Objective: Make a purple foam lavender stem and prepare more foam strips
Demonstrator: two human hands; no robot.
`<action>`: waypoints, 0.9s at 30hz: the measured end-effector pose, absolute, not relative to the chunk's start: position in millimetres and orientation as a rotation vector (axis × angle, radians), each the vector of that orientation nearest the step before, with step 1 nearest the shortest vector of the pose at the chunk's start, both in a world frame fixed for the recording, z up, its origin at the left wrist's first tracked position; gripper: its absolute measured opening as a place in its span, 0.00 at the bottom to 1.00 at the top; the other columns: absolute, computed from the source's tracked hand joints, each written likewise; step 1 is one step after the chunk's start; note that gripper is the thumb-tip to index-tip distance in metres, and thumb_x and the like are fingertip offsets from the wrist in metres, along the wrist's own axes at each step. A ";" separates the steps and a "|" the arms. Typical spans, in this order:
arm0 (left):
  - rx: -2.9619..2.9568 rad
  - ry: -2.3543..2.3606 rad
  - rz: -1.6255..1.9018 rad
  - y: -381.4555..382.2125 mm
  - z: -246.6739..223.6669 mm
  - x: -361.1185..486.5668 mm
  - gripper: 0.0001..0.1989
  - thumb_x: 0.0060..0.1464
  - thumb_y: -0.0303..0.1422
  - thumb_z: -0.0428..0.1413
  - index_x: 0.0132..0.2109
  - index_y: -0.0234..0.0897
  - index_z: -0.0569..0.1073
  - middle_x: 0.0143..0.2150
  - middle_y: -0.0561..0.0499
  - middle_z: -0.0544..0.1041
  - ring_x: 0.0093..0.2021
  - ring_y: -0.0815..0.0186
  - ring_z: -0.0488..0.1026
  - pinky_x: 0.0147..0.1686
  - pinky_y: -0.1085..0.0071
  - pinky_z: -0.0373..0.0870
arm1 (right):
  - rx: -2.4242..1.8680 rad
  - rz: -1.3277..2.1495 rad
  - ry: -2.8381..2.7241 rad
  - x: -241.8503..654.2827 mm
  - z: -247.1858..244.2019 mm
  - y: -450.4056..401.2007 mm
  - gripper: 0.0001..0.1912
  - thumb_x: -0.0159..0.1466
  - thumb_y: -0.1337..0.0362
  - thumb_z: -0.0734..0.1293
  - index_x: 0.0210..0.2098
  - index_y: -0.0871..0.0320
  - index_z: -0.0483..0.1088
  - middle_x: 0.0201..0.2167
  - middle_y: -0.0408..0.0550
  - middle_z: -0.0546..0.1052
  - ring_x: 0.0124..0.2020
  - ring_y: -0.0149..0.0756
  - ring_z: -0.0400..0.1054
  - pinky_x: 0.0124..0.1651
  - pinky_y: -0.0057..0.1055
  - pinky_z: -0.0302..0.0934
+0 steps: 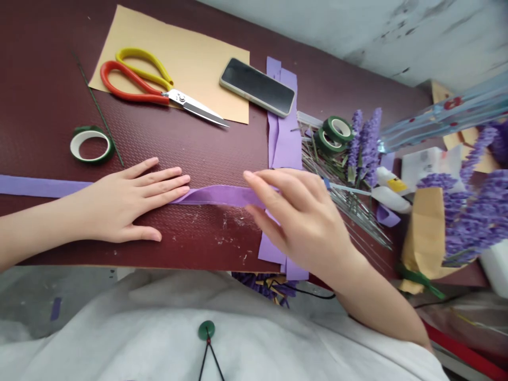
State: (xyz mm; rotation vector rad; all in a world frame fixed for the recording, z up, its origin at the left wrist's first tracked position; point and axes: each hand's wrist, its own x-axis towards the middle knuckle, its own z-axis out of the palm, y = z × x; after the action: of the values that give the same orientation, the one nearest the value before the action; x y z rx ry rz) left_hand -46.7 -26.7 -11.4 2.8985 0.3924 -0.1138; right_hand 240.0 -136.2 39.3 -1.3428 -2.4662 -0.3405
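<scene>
A long, narrow purple paper strip (222, 194) runs across the dark red table from the left edge towards my right hand. My left hand (119, 201) lies flat on it, fingers stretched out and thumb apart. Between the two hands the strip twists and lifts a little. At its right part my right hand (296, 217) has thumb and index finger curled around it; the strip's end is hidden behind the fingers. Wider purple paper strips (288, 143) lie under and beyond my right hand.
Beyond my hands are scissors (180, 98), tan paper (198, 47), a phone (257, 87), a green tape roll (91, 145) and a thin green wire (97, 106). To the right lie two more tape rolls (335, 132), loose wires (357, 217) and purple flowers (476, 217). The table's front edge (159, 268) is close.
</scene>
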 end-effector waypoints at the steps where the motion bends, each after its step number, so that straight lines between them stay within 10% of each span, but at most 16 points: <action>1: 2.901 0.385 -0.110 -26.8 -11.4 -46.6 0.41 0.57 0.54 0.45 0.69 0.45 0.36 0.71 0.49 0.45 0.70 0.56 0.45 0.68 0.55 0.31 | -1.301 -0.359 -2.485 236.9 36.1 -130.9 0.17 0.64 0.70 0.61 0.53 0.62 0.63 0.42 0.55 0.75 0.43 0.40 0.67 0.46 0.38 0.62; 8: 2.856 0.376 -0.065 -26.8 -10.9 -47.2 0.40 0.58 0.52 0.46 0.69 0.47 0.35 0.71 0.50 0.47 0.69 0.55 0.48 0.67 0.54 0.33 | -1.233 -0.285 -2.560 242.0 14.8 -121.4 0.08 0.64 0.74 0.59 0.36 0.63 0.70 0.32 0.53 0.75 0.34 0.36 0.63 0.35 0.33 0.60; 27: 2.773 0.415 -0.109 -26.8 -12.0 -47.7 0.39 0.57 0.52 0.47 0.68 0.53 0.38 0.70 0.53 0.48 0.68 0.53 0.50 0.67 0.52 0.33 | -1.250 -0.222 -2.649 247.3 -1.3 -125.2 0.16 0.65 0.76 0.54 0.41 0.65 0.73 0.34 0.55 0.76 0.37 0.38 0.66 0.39 0.36 0.66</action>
State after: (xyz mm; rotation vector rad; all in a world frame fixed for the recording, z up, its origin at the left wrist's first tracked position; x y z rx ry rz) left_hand -47.7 -26.8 -12.0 2.7730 0.4151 -0.1092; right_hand 247.3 -125.2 -1.3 -1.2501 -2.6492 -0.2219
